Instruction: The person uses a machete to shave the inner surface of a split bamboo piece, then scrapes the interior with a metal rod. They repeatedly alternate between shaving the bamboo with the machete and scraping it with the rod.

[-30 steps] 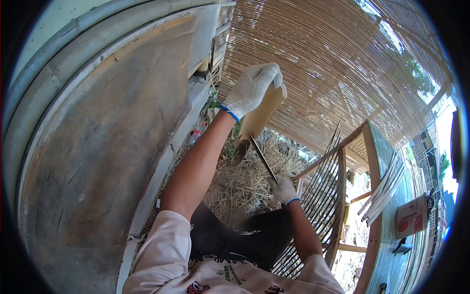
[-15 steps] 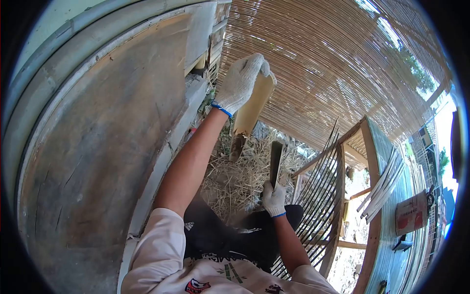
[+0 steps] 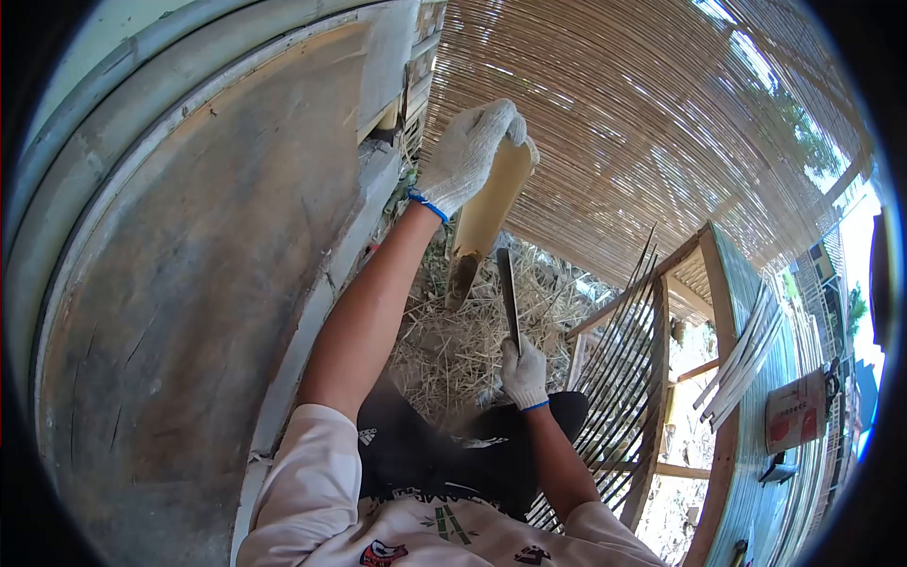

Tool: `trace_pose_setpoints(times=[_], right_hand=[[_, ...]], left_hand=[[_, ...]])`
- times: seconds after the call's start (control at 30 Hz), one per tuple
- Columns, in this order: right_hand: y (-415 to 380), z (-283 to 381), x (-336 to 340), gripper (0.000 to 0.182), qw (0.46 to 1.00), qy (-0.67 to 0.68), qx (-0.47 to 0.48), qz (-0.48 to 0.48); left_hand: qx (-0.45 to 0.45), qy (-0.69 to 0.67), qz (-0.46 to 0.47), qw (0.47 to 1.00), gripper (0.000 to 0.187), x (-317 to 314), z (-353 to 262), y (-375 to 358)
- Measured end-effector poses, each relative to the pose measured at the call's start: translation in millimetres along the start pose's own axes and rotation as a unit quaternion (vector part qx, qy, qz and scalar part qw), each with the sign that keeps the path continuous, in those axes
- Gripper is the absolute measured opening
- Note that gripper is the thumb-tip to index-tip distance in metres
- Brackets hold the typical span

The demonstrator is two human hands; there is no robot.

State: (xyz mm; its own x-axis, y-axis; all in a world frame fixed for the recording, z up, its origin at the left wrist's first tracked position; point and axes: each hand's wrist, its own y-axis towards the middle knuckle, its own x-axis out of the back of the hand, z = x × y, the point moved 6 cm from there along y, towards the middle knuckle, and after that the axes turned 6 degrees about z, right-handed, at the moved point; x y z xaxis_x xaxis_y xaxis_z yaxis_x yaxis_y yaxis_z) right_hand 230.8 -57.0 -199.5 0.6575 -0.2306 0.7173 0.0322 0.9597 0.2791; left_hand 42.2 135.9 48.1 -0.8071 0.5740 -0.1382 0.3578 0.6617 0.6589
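Note:
My left hand (image 3: 468, 156), in a white knit glove with a blue cuff, is closed over the upper end of a split bamboo piece (image 3: 495, 198). The bamboo hangs at a slant, its pale hollow inside facing me, with a dark, ragged lower end. Lower down, my gloved right hand (image 3: 525, 374) grips a machete (image 3: 510, 298); the handle is hidden in the fist. Its dark blade points up and slightly left, with the tip close to the right of the bamboo's lower part.
Dry straw and bamboo scraps (image 3: 453, 354) cover the ground. A large brown board (image 3: 198, 255) stands along the left. Ahead is a slatted bamboo screen (image 3: 586, 123). To the right are a wooden frame with thin bars (image 3: 614, 397), pale strips (image 3: 746, 359) and a worn box (image 3: 795, 411).
My right hand has moved slightly up and left, turning the machete so its blade leans left, nearer the bamboo. The left hand and the bamboo have barely shifted.

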Motion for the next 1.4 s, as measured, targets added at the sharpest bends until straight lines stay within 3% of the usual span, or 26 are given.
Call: trace_pose_setpoints(times=[0.1,0.17,0.3,0.33,0.37,0.43,0.5,0.67,0.83,0.9,0.97,1.0,1.1,1.13,1.23,1.3,1.4], right_hand=[[2.6,-25.5,-8.6,0.029,0.989,-0.121,-0.053,0.060],[4.1,-31.5,-12.9,0.030,0.987,-0.119,-0.084,0.069],[-7.1,-5.8,-2.6,0.026,0.991,-0.094,-0.085,0.046],[-8.0,-1.3,-0.4,0.025,0.998,-0.029,-0.052,0.020],[-8.1,2.6,2.8,0.025,0.999,0.037,-0.018,-0.008],[-9.2,-23.3,-7.0,0.029,0.998,0.044,-0.034,-0.006],[4.0,-63.1,-20.7,0.035,0.974,-0.155,-0.130,0.105],[-15.2,-51.3,-7.7,0.032,0.971,-0.136,-0.157,0.120],[-1.1,-22.9,5.0,0.025,1.000,0.021,-0.013,0.000],[16.4,-64.7,-21.4,0.034,0.977,-0.145,-0.109,0.112],[2.2,-69.7,-15.4,0.038,0.957,-0.189,-0.143,0.167],[-1.7,-67.3,-13.5,0.036,0.962,-0.189,-0.130,0.148],[-3.4,-33.2,-0.4,0.034,0.968,-0.169,-0.130,0.135],[0.7,-21.6,4.9,0.033,0.982,-0.126,-0.103,0.098],[3.3,-26.6,2.3,0.031,0.997,-0.060,-0.047,0.034],[10.8,-50.1,-12.4,0.031,0.973,-0.184,-0.093,0.099],[8.2,-50.4,-10.0,0.032,0.976,-0.182,-0.088,0.086]], left_hand=[[-0.029,0.044,-0.036,0.998,0.045,3.9,0.1,4.5],[-0.036,0.015,-0.021,0.999,0.044,4.2,2.7,5.4],[-0.043,0.070,-0.033,0.996,0.041,6.2,-2.4,5.1],[-0.040,0.070,-0.033,0.996,0.041,8.0,1.7,6.7],[-0.044,0.043,-0.020,0.998,0.041,7.4,4.7,8.7],[-0.043,0.010,0.000,0.999,0.040,-0.6,7.6,4.9],[-0.022,0.050,-0.058,0.997,0.041,2.5,-1.5,3.7],[-0.040,0.065,-0.063,0.995,0.043,13.2,-5.9,-5.0],[-0.019,0.065,-0.066,0.996,0.042,8.7,-3.7,0.4],[-0.021,0.004,-0.031,0.999,0.042,1.9,3.1,1.0],[-0.038,0.030,-0.057,0.997,0.041,7.8,10.5,-3.7],[-0.052,0.052,-0.097,0.993,0.040,18.5,7.6,-1.5],[-0.062,0.099,-0.103,0.988,0.040,21.2,-11.3,-11.2],[-0.045,0.009,-0.075,0.996,0.039,27.5,3.0,-3.8],[-0.035,0.028,-0.081,0.996,0.039,31.1,9.4,-6.1],[-0.034,0.022,-0.078,0.996,0.039,24.0,6.4,-9.1],[-0.033,0.054,-0.113,0.992,0.039,25.2,-3.5,-5.0]])
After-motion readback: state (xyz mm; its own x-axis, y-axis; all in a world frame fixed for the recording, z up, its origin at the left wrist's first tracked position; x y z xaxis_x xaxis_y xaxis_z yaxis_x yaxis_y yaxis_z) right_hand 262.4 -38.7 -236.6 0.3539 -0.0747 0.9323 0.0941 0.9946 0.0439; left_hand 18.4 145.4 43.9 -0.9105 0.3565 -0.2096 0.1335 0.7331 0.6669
